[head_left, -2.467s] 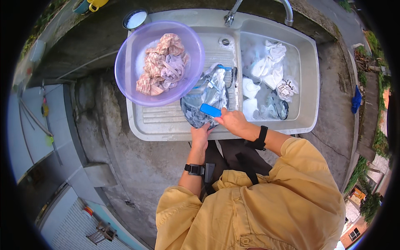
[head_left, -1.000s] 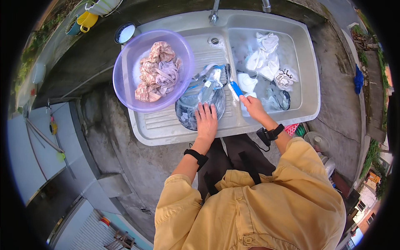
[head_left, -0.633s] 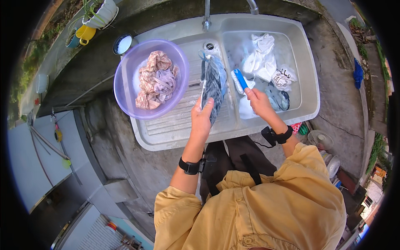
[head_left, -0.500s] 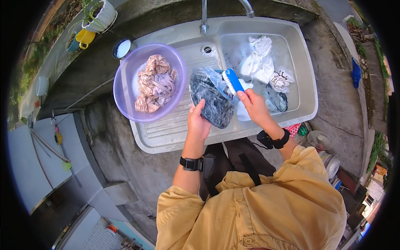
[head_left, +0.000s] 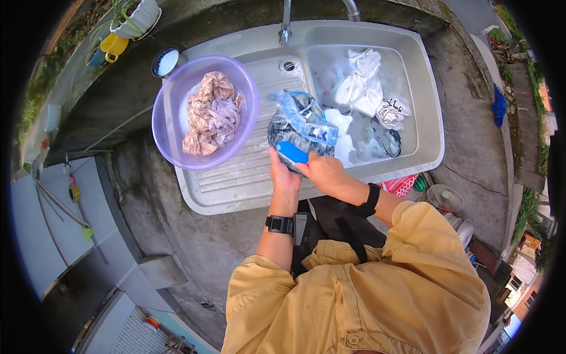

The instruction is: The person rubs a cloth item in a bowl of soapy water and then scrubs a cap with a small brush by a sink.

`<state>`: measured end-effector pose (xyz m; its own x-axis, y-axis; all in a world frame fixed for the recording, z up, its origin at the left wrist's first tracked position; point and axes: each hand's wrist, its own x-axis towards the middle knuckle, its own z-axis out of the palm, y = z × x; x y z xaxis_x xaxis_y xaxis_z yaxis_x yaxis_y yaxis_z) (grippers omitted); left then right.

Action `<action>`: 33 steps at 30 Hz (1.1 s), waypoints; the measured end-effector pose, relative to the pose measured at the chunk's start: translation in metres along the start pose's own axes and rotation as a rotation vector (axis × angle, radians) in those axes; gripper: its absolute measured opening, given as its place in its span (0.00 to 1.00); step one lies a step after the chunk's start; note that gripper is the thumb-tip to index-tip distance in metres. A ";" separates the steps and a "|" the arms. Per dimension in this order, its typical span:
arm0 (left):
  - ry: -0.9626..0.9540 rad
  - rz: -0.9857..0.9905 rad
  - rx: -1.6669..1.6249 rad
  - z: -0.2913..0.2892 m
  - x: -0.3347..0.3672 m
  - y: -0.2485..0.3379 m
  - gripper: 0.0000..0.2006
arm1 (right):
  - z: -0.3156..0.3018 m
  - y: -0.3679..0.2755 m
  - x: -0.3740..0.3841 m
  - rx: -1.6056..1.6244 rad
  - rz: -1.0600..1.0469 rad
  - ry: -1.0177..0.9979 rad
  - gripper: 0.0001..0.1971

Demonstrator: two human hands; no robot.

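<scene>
A dark, foam-streaked item with a blue edge [head_left: 306, 121], shaped somewhat like a cap, lies at the middle of the sink unit. My left hand [head_left: 284, 174] grips its near edge, thumb on top and most fingers hidden underneath. In my right hand [head_left: 325, 172] is a scrub brush [head_left: 291, 152] with a blue back, pressed against the near part of the dark item. Its bristles are hidden. White wet cloths [head_left: 361, 85] lie in the cloudy water of the right basin, beside a white piece with dark print [head_left: 392, 111].
A purple basin [head_left: 162, 133] holding pinkish checked and lilac cloth sits on the ribbed drainboard [head_left: 227, 186]. Behind it stands a dark bowl of white powder [head_left: 168, 61]. A metal faucet [head_left: 285, 35] rises at the back edge. Potted plants [head_left: 137, 19] stand at far left.
My right hand has brought the brush left and nearer, from the item's far right edge to its near part by my left hand. The item has tilted, showing more of its blue edge.
</scene>
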<state>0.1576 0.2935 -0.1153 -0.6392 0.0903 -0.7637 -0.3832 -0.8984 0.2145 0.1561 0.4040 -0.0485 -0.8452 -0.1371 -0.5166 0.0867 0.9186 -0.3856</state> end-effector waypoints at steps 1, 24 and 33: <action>0.001 0.010 -0.003 -0.004 0.000 0.000 0.24 | -0.005 0.003 0.009 0.018 -0.005 0.011 0.23; -0.148 -0.107 0.039 -0.013 0.023 0.021 0.23 | -0.001 -0.010 0.006 0.055 -0.078 -0.044 0.24; -0.120 -0.167 0.030 -0.005 0.007 0.036 0.22 | -0.005 0.011 0.009 0.080 -0.059 -0.002 0.24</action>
<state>0.1429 0.2601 -0.1159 -0.6397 0.2890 -0.7122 -0.5092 -0.8535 0.1110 0.1474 0.4142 -0.0534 -0.8491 -0.1905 -0.4927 0.0788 0.8766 -0.4747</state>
